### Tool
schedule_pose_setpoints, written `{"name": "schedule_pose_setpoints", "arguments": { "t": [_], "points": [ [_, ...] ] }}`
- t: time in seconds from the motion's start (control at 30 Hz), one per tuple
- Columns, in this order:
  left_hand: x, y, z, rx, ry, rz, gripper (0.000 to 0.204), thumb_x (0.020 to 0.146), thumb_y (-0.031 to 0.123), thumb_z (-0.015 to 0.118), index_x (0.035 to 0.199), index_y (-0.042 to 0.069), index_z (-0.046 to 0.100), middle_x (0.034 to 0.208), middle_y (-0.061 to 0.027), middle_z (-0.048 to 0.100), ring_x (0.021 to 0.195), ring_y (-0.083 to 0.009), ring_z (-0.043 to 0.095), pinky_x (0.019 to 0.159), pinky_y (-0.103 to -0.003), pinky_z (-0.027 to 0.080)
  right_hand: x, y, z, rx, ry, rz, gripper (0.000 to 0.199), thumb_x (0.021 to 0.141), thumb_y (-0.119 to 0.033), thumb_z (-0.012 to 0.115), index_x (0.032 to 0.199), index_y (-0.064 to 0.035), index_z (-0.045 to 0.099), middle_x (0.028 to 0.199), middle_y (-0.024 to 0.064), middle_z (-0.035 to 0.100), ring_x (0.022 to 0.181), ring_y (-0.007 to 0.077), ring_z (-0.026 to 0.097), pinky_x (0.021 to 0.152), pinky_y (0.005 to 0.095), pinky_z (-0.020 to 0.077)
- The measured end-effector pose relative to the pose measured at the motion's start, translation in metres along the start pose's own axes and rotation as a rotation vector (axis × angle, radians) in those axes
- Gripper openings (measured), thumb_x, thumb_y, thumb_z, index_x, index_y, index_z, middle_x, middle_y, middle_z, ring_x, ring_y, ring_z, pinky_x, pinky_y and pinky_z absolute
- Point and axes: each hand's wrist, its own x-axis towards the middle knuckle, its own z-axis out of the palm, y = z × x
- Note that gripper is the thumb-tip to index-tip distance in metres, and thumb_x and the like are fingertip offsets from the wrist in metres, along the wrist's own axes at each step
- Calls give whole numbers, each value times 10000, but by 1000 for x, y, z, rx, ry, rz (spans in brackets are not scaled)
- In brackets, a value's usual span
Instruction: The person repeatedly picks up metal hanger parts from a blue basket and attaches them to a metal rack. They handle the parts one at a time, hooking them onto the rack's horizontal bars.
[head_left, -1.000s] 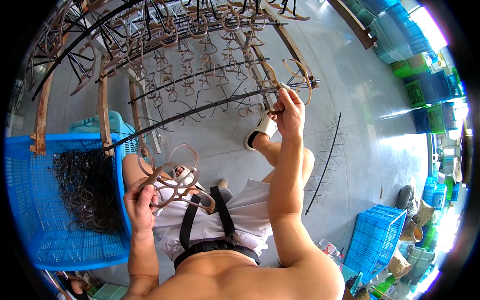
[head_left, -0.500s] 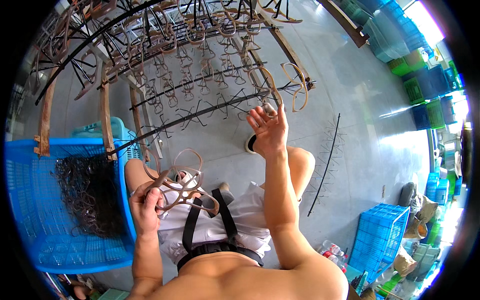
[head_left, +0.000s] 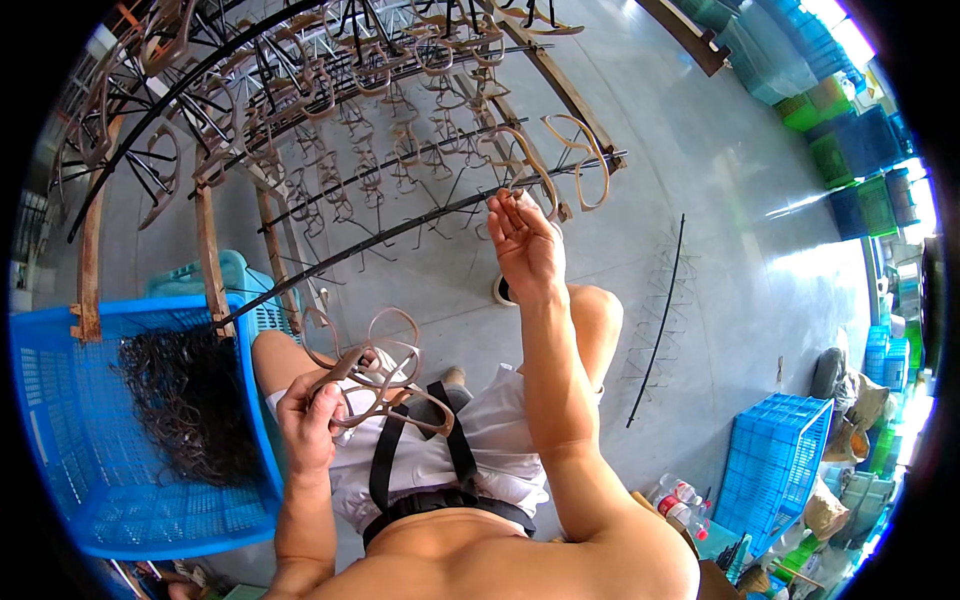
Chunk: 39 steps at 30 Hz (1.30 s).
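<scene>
1. Spectacle frames (head_left: 345,367), several brownish ones overlapping in a loose bunch, are in the left hand (head_left: 312,418), above the person's lap and near the blue basket.
2. Thumb and fingers of that hand are closed on one side of the bunch; the rims fan out toward the right, over pale shorts (head_left: 420,470) and black straps (head_left: 381,460).
3. Fingers of the right hand (head_left: 528,255) are partly bent, the palm opened toward the person, at the near black rod (head_left: 385,237) of a rack. Whether the fingertips touch or grip anything there, I cannot tell.
4. Just beyond those fingertips, a light brown frame (head_left: 606,178) is at the right end of the rod.
5. Thin prongs stick out along the rod; farther rods bear rows of hanging frames (head_left: 372,75) between wooden bars (head_left: 207,235).
6. On the left, the blue basket (head_left: 262,410) holds a dark, tangled heap (head_left: 190,405).
7. Another pronged rod (head_left: 663,320) lies on the grey floor (head_left: 740,300), with a blue crate (head_left: 770,460) and bottles (head_left: 685,510) at lower right.
</scene>
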Motion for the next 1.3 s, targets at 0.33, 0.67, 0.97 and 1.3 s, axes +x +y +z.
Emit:
{"name": "schedule_pose_setpoints", "arguments": {
  "t": [0.33,0.67,0.97,1.3],
  "points": [
    [2,-7,-1,-14,0,-55,234,840,244,645,884,20,593,601,10,499,461,-32,405,378,-167,258,-10,-13,-2,-1350,128,-768,645,753,-188,710,1254,-22,338,1095,108,424,848,188,500,742,324,467],
    [0,-8,-6,-51,-21,-32,208,857,161,604,974,-11,616,597,4,512,479,-38,410,406,-173,264,-14,-26,-6,-905,89,-365,229,963,-260,472,919,-46,542,661,-15,486,575,77,476,467,214,365],
    [0,-8,-9,-16,-6,-22,225,845,224,634,906,10,598,594,17,493,455,-31,397,383,-170,264,-8,-12,-6,-1484,285,-888,252,939,-245,511,852,-11,542,599,95,568,474,183,496,497,318,409],
    [-3,-11,0,-61,-47,-84,229,836,219,648,909,8,597,655,8,534,496,-31,445,385,-162,295,-18,19,17,-946,74,-439,195,976,-210,421,904,-40,481,654,21,523,431,91,464,368,223,351]
  ]
}}
